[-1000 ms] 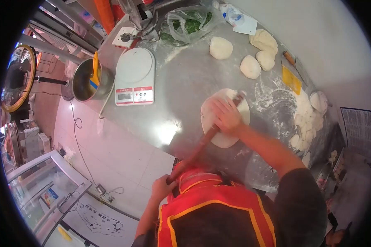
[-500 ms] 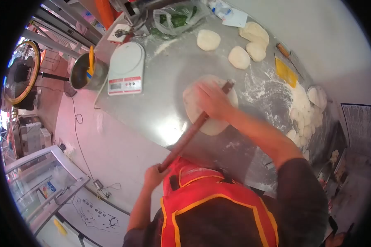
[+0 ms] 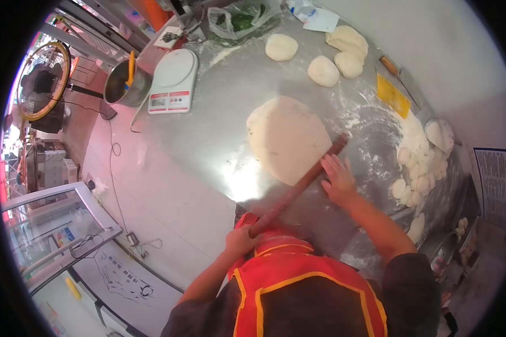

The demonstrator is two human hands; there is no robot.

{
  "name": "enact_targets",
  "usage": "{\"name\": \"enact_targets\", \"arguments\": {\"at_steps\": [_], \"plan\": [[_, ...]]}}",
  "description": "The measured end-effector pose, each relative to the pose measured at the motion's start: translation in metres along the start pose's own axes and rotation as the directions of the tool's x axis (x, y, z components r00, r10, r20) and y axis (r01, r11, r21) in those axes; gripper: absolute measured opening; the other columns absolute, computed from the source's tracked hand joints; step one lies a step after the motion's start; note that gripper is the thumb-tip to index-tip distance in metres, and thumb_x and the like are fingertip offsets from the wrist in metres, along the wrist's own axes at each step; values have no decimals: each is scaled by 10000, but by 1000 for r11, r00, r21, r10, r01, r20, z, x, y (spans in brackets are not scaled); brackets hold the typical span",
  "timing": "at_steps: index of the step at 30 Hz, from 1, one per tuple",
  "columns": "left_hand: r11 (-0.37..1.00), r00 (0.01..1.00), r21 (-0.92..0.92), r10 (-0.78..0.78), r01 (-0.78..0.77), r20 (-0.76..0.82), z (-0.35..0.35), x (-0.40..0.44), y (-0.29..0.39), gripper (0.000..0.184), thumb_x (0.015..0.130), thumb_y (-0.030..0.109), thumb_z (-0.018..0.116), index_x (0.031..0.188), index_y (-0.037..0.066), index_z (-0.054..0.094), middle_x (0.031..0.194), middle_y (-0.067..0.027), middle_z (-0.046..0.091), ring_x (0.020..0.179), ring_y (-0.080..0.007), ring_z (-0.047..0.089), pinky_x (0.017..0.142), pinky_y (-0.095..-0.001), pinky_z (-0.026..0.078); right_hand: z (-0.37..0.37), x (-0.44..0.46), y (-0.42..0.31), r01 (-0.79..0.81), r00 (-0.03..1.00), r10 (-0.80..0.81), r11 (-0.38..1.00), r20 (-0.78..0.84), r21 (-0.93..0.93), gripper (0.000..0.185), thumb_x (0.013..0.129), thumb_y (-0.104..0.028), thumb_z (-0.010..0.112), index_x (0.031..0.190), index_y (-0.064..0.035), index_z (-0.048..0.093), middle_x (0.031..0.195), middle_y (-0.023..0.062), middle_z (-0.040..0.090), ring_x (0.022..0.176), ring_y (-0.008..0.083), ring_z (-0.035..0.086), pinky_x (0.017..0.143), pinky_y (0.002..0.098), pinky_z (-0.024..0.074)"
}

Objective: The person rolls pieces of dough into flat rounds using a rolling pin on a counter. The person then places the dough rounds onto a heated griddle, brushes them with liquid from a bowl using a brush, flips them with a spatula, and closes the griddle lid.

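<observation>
A long wooden rolling pin [image 3: 298, 190] lies slantwise over the near right edge of a flattened round of dough [image 3: 284, 132] on the metal table. My left hand [image 3: 240, 240] is closed around the pin's lower end, close to my red apron. My right hand [image 3: 338, 178] rests with outstretched fingers on the pin near its far end, not wrapped around it. Beyond the flat round sit dough balls [image 3: 323, 71] and a larger dough lump [image 3: 347, 39].
A kitchen scale [image 3: 173, 81] stands at the left table edge beside a metal pot [image 3: 128, 84]. To the right are a yellow scraper [image 3: 392, 95], loose flour and several small dough pieces [image 3: 419, 174]. A bag of greens [image 3: 242, 21] lies at the back.
The pin has moved toward me and right, off the middle of the dough round. My right hand came back with it, its fingers now spread. My left hand still grips the lower end.
</observation>
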State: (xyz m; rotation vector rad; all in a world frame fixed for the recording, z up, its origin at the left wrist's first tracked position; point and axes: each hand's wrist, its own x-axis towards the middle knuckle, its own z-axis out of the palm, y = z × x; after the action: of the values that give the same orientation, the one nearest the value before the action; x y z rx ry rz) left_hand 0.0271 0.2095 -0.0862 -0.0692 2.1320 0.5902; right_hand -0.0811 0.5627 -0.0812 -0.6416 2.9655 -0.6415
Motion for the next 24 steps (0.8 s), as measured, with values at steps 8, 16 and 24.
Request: {"name": "enact_targets", "arguments": {"at_steps": [8,16,24], "plan": [[963,993,-254,65,-89,-101,-70,17,-50,386,782,428,722,916,75,643,779,-164,665,758,-355,653,658,-441,501,22,144,-49,49,996,-52,998,73,41,539,877,-269,567,1359,-53,457,1445,146,428,1369,331,354,1122,563,202],[982,779,186,134,-22,-613,-190,35,-87,262,788,266,715,785,58,555,661,-149,622,628,-365,622,564,-452,484,62,323,-109,248,902,-238,969,-359,-19,551,879,-349,616,1351,-98,478,1356,99,525,1317,278,432,1119,540,229],[529,454,636,840,-561,-299,-240,115,31,185,728,164,662,850,89,546,790,-86,587,860,-298,598,750,-432,457,-10,13,-14,-347,932,313,916,-185,-200,491,821,-146,656,1292,-105,523,1296,122,547,1235,324,479,1100,561,253]]}}
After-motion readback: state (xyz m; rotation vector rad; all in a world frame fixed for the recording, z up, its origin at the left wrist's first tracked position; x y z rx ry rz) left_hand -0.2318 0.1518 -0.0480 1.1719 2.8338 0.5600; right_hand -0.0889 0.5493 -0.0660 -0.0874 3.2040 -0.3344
